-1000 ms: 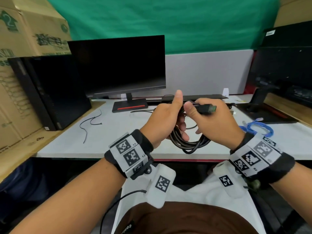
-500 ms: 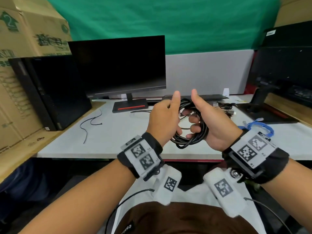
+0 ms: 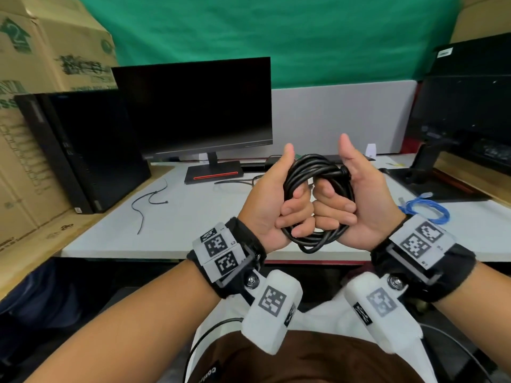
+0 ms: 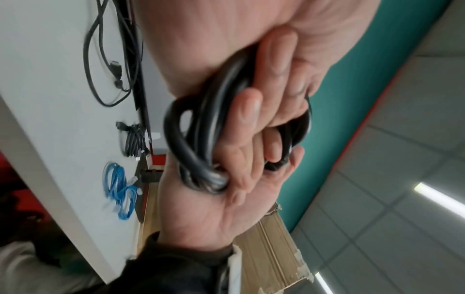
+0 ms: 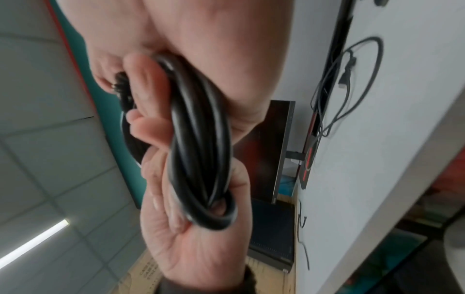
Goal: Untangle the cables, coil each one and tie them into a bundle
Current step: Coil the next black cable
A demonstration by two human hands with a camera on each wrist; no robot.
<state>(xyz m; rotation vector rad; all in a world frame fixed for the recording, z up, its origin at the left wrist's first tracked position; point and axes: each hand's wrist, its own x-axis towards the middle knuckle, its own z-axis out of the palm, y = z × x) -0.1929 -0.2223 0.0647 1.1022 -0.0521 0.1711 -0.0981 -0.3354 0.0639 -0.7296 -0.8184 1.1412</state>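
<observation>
Hands meet over a coiled black cable [image 3: 318, 172] held in the air above the near edge of the white desk [image 3: 193, 217]: from the head camera, the left hand [image 3: 273, 205] and right hand [image 3: 365, 208] each curl their fingers [image 3: 297, 208] through the loops from opposite sides, thumbs raised, while a blue cable [image 3: 425, 208] lies coiled on the desk to the right and a thin loose black cable [image 3: 150, 199] lies to the left. The left wrist camera shows fingers [image 4: 251, 111] wrapped round the stacked turns, with another dark bundle [image 4: 134, 141] on the desk beyond. The right wrist camera shows the turns [image 5: 201, 151] lying flat together in both palms. Judged from this, the coil is formed; holding the loops even and firmly gripped matters before binding them.
</observation>
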